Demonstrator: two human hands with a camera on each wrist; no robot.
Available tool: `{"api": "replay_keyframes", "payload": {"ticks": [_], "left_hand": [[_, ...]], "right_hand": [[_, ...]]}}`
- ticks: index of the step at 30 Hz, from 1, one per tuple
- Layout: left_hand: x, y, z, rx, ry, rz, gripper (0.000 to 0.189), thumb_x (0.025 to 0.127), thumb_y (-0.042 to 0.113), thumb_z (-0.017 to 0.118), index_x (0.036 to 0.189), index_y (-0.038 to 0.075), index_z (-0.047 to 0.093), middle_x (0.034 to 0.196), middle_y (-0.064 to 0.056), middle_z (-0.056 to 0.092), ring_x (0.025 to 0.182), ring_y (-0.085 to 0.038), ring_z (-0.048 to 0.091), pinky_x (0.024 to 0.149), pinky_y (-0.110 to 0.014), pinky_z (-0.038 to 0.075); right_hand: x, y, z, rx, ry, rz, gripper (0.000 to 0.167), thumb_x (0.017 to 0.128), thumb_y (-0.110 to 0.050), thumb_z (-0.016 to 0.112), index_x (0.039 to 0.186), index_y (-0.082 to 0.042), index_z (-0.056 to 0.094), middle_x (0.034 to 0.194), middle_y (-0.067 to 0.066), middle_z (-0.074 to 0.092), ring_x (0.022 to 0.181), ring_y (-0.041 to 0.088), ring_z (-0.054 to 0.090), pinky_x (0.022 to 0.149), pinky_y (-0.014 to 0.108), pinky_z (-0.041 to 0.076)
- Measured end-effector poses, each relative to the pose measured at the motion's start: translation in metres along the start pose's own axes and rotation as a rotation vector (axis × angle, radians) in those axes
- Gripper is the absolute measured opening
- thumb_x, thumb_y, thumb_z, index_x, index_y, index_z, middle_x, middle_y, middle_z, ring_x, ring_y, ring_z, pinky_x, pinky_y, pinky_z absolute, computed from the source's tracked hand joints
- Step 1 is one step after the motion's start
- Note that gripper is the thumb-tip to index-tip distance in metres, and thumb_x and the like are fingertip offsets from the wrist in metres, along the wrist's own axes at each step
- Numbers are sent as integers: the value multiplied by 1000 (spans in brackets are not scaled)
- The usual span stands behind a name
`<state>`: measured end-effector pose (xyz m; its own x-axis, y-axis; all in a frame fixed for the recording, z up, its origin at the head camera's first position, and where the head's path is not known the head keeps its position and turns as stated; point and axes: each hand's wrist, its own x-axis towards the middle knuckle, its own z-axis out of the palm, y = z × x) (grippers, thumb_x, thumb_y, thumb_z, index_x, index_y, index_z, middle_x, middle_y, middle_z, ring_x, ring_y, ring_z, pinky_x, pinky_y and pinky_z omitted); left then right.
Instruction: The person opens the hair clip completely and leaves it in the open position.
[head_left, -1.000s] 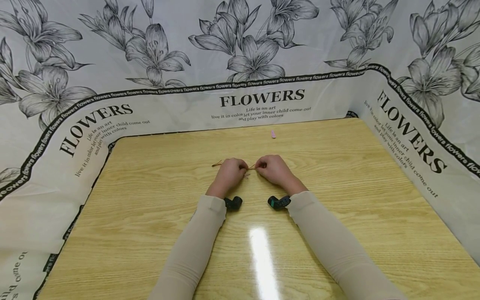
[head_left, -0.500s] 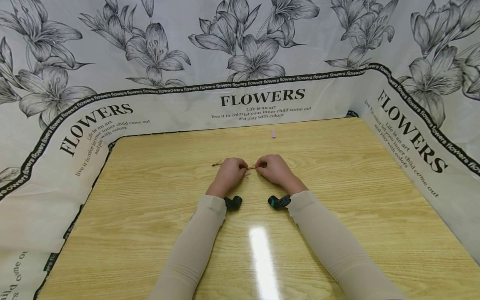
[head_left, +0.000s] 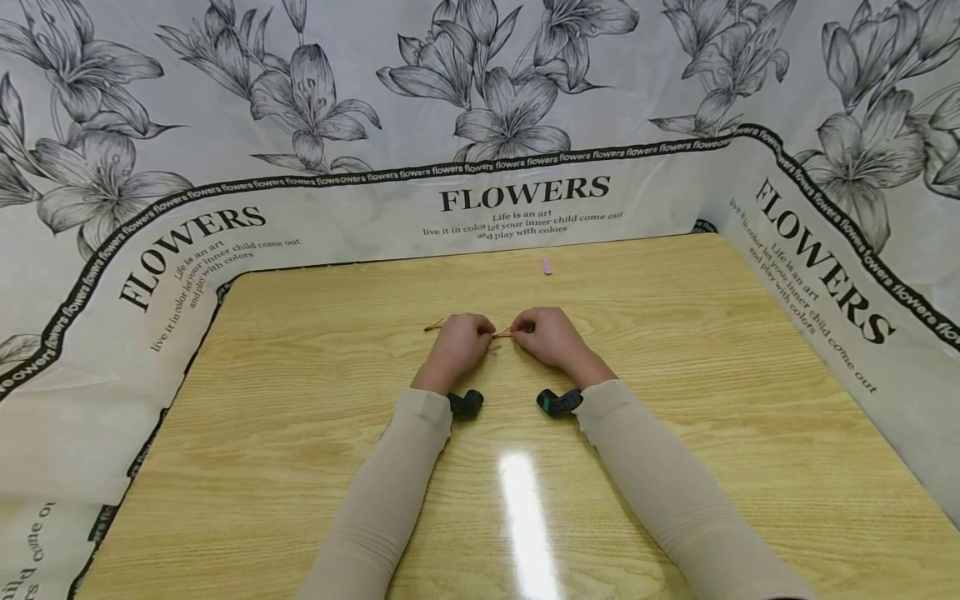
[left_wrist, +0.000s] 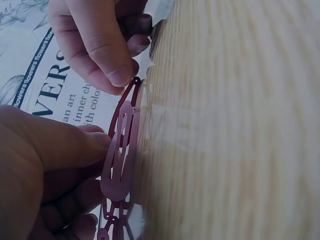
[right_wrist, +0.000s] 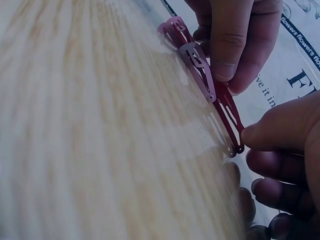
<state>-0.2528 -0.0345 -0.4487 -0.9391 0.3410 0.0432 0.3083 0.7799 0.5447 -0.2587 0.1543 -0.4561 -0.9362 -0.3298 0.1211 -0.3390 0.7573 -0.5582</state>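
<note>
Between the hands lies a dark red snap hair clip [right_wrist: 224,97], low over the tabletop. My left hand [head_left: 461,343] pinches its broad end between thumb and finger; part of that end is hidden behind the thumb. At the narrow tip, the right hand [head_left: 551,335] holds the clip with thumb and fingertips. A pale pink snap clip [left_wrist: 115,191] lies on the table on the near side, overlapping the red one in the left wrist view. Beyond the left hand, more clips [head_left: 433,326] lie on the table.
A single pink clip [head_left: 547,267] sits near the back edge of the wooden table [head_left: 675,433]. White cloth with flower print [head_left: 360,221] rises behind the table and along both sides. Black wrist cameras [head_left: 468,404] sit at the cuffs.
</note>
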Motion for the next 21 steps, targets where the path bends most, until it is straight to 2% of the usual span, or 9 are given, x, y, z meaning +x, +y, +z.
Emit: {"api": "replay_keyframes", "payload": {"ticks": [11,21], "left_hand": [[2,0,0,-6,13,10,21,98,17,57,109,9,72,110,-6,71,106,-22,65,91,-36,52],[4,7,-3,-2,36,35,23,99,19,55,109,9,72,107,-6,72,99,-20,67,87,-36,53]], "right_hand": [[-1,0,-1,20,19,-9,15,92,-21,63,97,-12,73,95,6,71,85,21,64,79,40,51],[6,-3,-5,49,69,-6,15,93,-22,62,97,-12,73,92,4,69,80,19,60,73,36,50]]}}
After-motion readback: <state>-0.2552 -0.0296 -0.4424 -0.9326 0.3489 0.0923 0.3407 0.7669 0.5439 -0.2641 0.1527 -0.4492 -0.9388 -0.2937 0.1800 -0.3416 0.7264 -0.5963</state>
